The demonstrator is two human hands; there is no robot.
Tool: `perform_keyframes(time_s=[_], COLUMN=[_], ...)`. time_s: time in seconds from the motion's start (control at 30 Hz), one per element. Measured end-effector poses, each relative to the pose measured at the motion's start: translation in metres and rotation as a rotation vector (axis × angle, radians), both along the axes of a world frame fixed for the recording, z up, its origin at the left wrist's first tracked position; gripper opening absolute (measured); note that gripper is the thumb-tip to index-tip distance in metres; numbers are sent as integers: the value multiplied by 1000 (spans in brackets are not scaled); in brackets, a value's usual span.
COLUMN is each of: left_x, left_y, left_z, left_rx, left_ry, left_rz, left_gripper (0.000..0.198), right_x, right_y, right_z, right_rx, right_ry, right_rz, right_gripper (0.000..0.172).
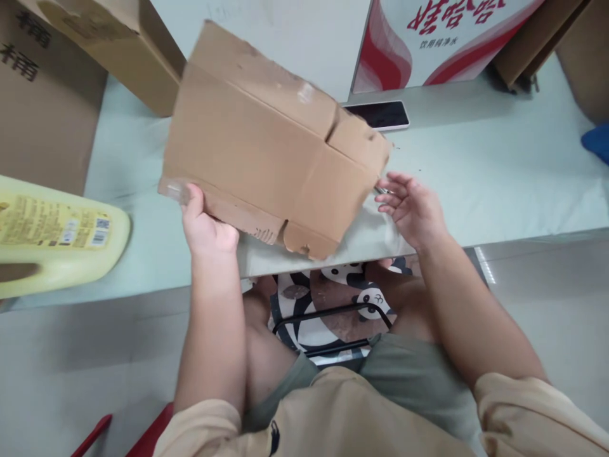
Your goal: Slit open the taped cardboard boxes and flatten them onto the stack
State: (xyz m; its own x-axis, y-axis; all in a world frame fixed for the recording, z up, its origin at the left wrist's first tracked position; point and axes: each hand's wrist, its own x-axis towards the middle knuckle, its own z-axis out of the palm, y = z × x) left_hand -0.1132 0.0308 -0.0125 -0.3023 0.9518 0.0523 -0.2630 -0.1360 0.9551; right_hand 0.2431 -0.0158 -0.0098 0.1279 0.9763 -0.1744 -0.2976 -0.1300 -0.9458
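Note:
A piece of brown cardboard (252, 146) with creases and torn edges is tilted above the pale green table (476, 171). My left hand (207, 225) grips its lower left edge, thumb on top and the other fingers hidden beneath. Just off the cardboard's right corner is my right hand (413, 206), palm turned up, fingers apart and slightly curled. Close to those fingertips, a small dark and shiny thing shows at the cardboard's edge, too small to name. A phone (387, 115) lies on the table, partly behind the cardboard.
A yellow bottle (57, 238) lies at the left. Cardboard boxes stand at the back left (137, 51) and back right (537, 38). Behind the phone is a white and red printed box (438, 44). Something blue (597, 143) sits at the right edge.

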Motion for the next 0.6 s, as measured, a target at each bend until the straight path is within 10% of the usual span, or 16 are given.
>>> perform_keyframes(time_s=[0.13, 0.6], left_x=[-2, 36], left_y=[4, -6], left_z=[-12, 5], left_rx=[17, -130], left_ry=[-70, -24], left_rz=[-17, 31], left_gripper=[61, 51], right_x=[-16, -45], right_y=[-5, -23], right_z=[1, 7], right_rx=[-66, -39], right_ry=[-59, -212], right_rz=[266, 100], right_gripper=[53, 56])
